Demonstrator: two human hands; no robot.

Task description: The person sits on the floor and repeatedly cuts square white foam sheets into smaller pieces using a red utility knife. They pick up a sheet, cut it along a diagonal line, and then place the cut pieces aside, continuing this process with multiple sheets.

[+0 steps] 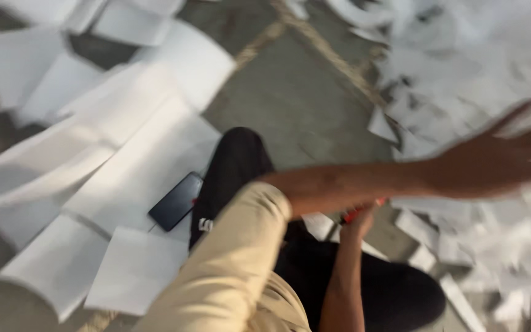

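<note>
Over the heap of paper scraps (462,74), the left hand (493,163) reaches with fingers spread, holding nothing; the right hand (359,222) grips a red tool (356,213); blurred motion suggests a mis-grab could scatter scraps.

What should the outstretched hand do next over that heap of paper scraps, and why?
Probably lower the left hand onto the loose scraps and grasp one. It is open, fingers spread, above the heap and holding nothing, while the right hand grips something red. The picture is blurred, so which scrap is nearest is unclear.
</note>
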